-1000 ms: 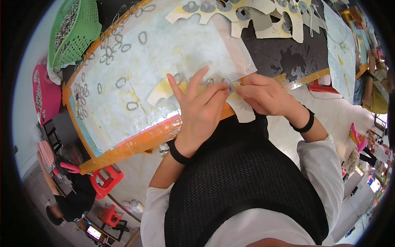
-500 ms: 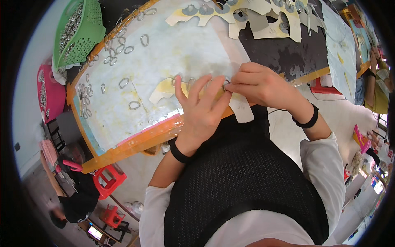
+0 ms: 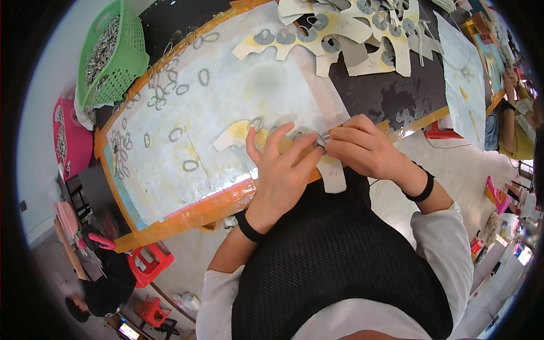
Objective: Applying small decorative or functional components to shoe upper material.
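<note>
A cream, yellow-stained cut piece (image 3: 231, 137) lies along the near edge of the table, its pale end tab (image 3: 334, 177) hanging over the edge. Oval metal rings (image 3: 256, 124) sit in a row along it, partly hidden by fingers. My left hand (image 3: 277, 184) spreads over the piece, its fingertips resting among the rings. At the piece's right part, my right hand (image 3: 365, 148) pinches a small grey patch (image 3: 324, 137) by a ring, close to the left fingertips. The exact grip is partly covered by fingers.
Loose oval rings (image 3: 170, 88) are scattered on the white sheet's left side. A green basket (image 3: 122, 71) and a pink basket (image 3: 79, 141) hold more. Similar cream pieces with grey patches (image 3: 351, 31) pile at the back right. Another person (image 3: 107, 289) is at lower left.
The whole view has shifted, so the table sits lower in the picture. Both hands stay at the same part of the piece, with small finger movements.
</note>
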